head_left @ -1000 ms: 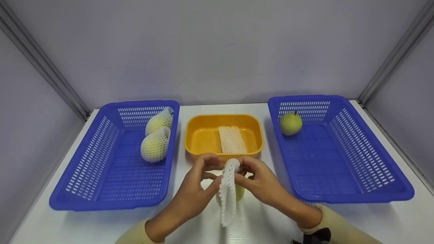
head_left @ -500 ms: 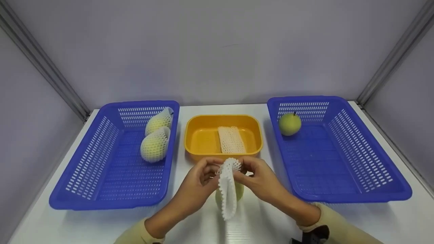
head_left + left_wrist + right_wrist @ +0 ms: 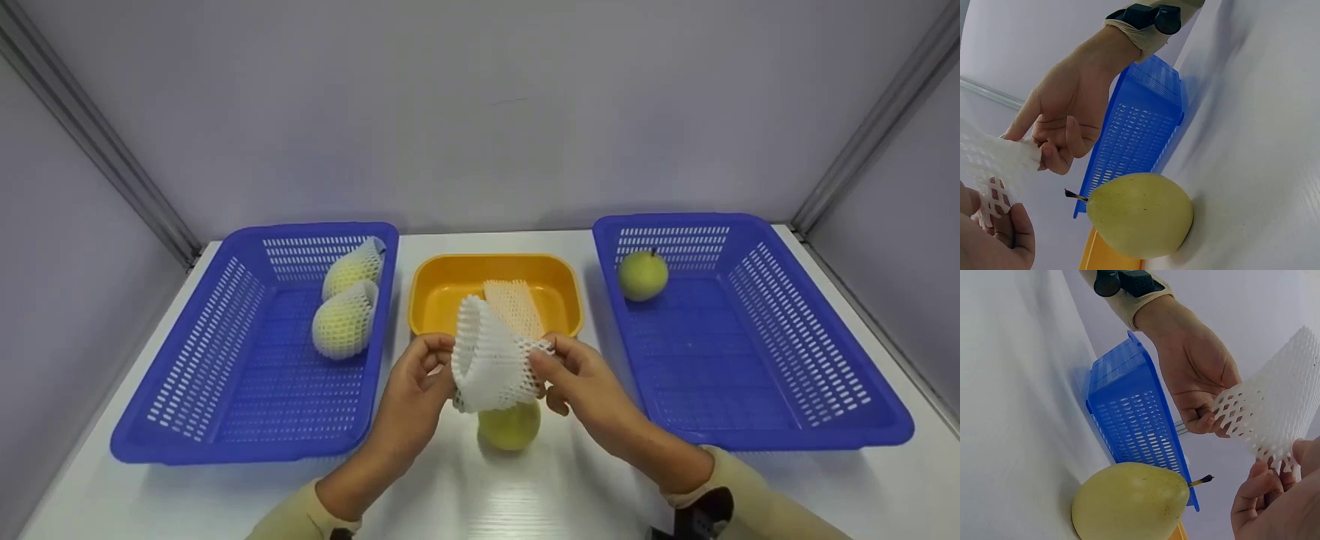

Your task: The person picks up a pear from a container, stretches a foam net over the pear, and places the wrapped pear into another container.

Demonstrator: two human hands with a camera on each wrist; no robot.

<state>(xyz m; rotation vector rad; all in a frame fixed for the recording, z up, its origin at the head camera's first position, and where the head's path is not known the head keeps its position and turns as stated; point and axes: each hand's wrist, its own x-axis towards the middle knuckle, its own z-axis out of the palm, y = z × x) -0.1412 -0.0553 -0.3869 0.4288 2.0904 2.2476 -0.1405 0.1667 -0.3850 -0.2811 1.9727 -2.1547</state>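
White tabletop [image 3: 510,499] is bounded by pale walls [image 3: 480,112]. Above it, a foam net [image 3: 493,367] is pinched by the fingers of the left hand [image 3: 405,405] at one end and by those of the right hand [image 3: 594,394] at the other. Beneath the net, a bare pear [image 3: 510,429] is set on the tabletop. Two netted pears [image 3: 343,328] are held in the left basket [image 3: 292,409], one loose pear [image 3: 643,276] in the right basket [image 3: 720,360]; a flat net [image 3: 515,304] is laid in the orange tub [image 3: 446,300].
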